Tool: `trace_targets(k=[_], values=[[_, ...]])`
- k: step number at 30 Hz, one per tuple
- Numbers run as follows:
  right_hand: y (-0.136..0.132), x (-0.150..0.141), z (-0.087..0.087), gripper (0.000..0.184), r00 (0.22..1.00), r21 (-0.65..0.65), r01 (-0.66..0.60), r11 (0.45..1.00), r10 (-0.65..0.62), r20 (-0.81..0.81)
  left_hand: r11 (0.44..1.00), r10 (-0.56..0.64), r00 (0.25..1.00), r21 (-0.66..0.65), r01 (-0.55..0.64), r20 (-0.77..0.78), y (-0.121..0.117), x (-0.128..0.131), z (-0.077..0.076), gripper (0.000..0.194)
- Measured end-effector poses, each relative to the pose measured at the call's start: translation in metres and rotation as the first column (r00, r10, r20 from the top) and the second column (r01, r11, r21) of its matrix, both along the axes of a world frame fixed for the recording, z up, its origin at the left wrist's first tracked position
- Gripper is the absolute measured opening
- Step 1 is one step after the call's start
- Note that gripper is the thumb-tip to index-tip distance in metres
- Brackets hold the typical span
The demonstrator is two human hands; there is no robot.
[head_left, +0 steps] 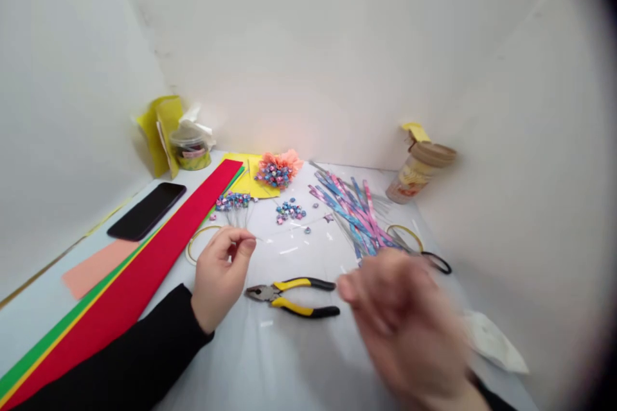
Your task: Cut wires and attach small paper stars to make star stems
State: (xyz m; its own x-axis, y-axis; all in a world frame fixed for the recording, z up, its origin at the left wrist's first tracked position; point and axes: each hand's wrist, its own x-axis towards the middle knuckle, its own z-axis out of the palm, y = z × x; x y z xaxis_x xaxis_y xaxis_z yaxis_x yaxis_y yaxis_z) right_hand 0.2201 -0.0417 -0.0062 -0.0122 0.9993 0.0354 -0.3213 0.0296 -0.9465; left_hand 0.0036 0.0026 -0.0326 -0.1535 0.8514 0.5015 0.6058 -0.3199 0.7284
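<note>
From the metal pliers, the blurry right hand is at 3 o'clock; I can't tell if its fingers hold anything. There's a wide gap to the left hand at 10 o'clock, pinching a thin wire. Shiny paper strips lie at 1 o'clock. At 12 sit puffy paper stars, then a crinkly orange flower. The smooth white table ends at a pale wall.

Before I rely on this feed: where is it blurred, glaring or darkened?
In the head view, the right hand is strongly blurred; the left hand and pliers look clearer; small white glare streaks mark the table; the picture's right border fades to black.
</note>
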Motion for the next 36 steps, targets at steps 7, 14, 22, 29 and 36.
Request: trace_targets(k=[7,14,22,29,36], values=[[0.036,-0.043,-0.024,0.020,0.996,-0.118,-0.046,0.992,0.036,-0.087,0.980,-0.197,0.979,-0.009,0.197,-0.043,-0.017,0.012,0.001,0.012],[0.040,-0.034,-0.037,0.017,0.999,-0.091,0.030,0.995,-0.032,-0.027,0.927,-0.351,0.935,-0.156,0.340,-0.049,-0.017,0.013,-0.001,0.014],[0.039,-0.037,-0.035,0.016,0.981,-0.034,-0.093,0.995,0.097,0.169,0.709,-0.312,0.849,-0.491,0.507,0.426,-0.014,0.023,0.009,0.021],[0.033,-0.041,-0.031,0.012,0.936,-0.013,-0.109,0.994,0.107,0.336,0.644,-0.262,0.785,-0.504,0.576,0.561,-0.017,0.027,0.009,0.023],[0.029,-0.045,-0.028,0.011,0.909,0.047,-0.059,0.997,0.034,0.416,0.724,-0.323,0.836,-0.453,0.521,0.444,-0.017,0.027,0.002,0.021]])
